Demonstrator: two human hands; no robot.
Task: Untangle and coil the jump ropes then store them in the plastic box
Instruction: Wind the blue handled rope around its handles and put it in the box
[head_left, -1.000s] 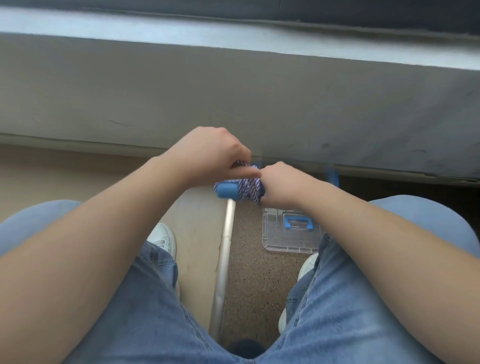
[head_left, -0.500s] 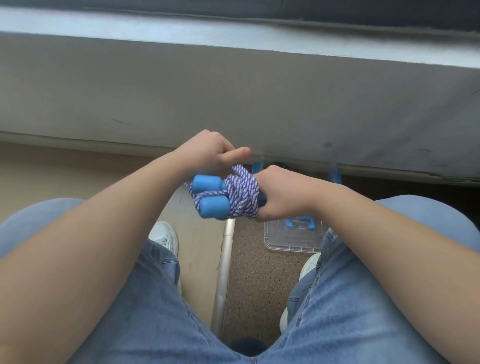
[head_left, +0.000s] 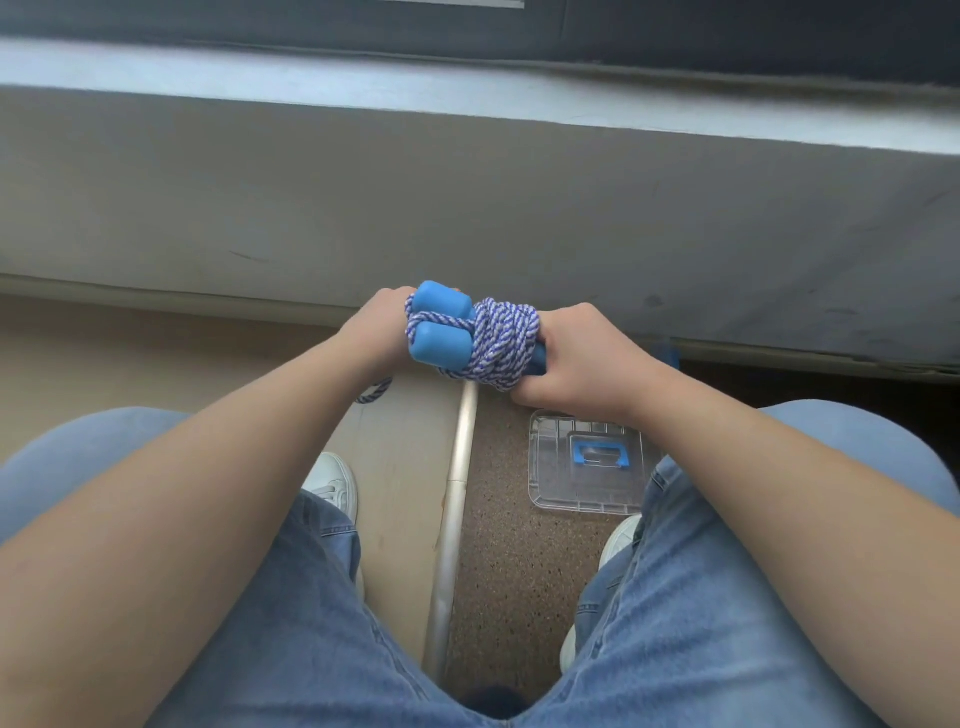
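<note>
Two hands gripping one coiled blue-and-white braided jump rope with blue foam handles (head_left: 475, 335) above the knees: left hand (head_left: 376, 330) curled at the handle ends, right hand (head_left: 584, 358) clenched around the wound bundle. Below, on speckled floor, clear plastic box lid with blue handle (head_left: 589, 460).

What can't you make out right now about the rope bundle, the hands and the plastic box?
Head view only:
- Left hand: fingers hidden behind the blue handles; its grip is unclear.
- Right hand: fingertips curl under the coiled rope, out of sight.
- Loose rope end: mostly hidden by the left forearm.
- Plastic box: partly covered by the right wrist and knee; only its lid shows, contents unknown.
</note>
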